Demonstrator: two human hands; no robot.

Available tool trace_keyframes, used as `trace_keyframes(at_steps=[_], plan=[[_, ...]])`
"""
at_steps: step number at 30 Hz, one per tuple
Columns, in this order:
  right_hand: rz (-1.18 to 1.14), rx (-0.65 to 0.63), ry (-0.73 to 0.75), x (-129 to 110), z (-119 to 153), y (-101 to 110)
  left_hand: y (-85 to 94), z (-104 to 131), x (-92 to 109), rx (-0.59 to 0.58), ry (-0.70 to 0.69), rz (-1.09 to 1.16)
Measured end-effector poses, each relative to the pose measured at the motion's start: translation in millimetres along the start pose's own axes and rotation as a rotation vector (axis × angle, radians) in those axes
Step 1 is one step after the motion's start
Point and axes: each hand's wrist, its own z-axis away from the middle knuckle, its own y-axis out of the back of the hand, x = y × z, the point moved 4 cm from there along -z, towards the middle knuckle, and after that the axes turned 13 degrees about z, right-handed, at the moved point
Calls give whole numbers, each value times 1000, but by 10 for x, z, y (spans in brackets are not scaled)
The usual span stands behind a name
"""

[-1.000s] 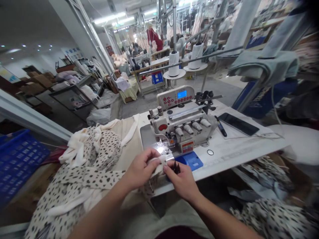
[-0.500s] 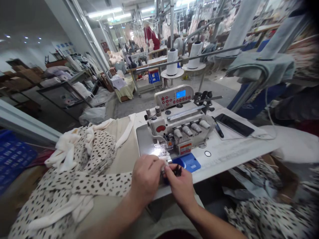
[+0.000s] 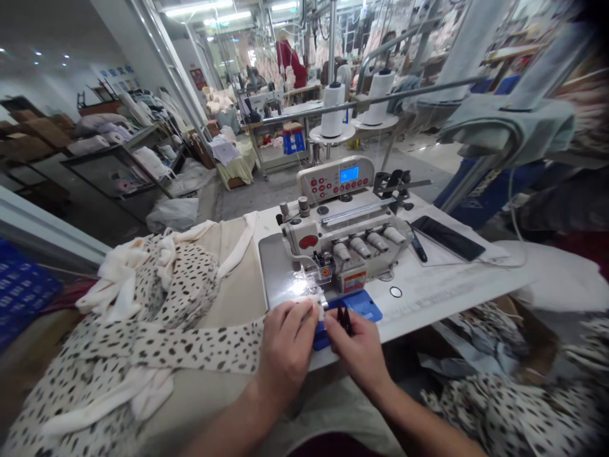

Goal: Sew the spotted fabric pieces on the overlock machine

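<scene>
My left hand (image 3: 288, 346) has its fingers bent together over white fabric (image 3: 314, 303) at the front of the sewing machine (image 3: 347, 238), near the lit needle area. Spotted fabric (image 3: 200, 348) runs from a pile on the left to beneath this hand. Just to the right, my right hand (image 3: 356, 343) is closed around small dark snips (image 3: 343, 319), their points sticking up between the fingers. A blue plate (image 3: 364, 306) lies behind it on the machine table. The fingertips of my left hand and the fabric edge under them partly hide each other.
A phone (image 3: 447, 238) and a dark pen-like tool (image 3: 417, 244) lie at the right on the white table (image 3: 428, 295). White thread cones (image 3: 333, 111) stand behind the machine. More spotted fabric (image 3: 504, 412) is heaped at the lower right; a blue crate (image 3: 23, 289) is at the left.
My hands have moved slightly apart. The left hand now lies flatter over the fabric by the machine, and the snips show more clearly in my right hand. The camera view has shifted a little.
</scene>
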Motion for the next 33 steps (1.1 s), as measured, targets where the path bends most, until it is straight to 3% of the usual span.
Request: trace_keyframes(at_steps=[3,6,10,16,23,33], plan=[[112,-82,67,-128,-23,253,14,-41,12,-14,15,-17],[391,-164,201,-399,-72,436,3,-39,17,-17,14,-34],[907,-265,385,-756,-172,476,-10,-51,1,-23,17,-76],[1393,-198,470,-892,-313,427,44,-163,-9,-158,38,-98],[1501,-134,564,-849,-353,318,35,-149,-15,-104,17,-85],[1505,-38,583,-826,-319,299,40,-179,-12,-121,69,-67]])
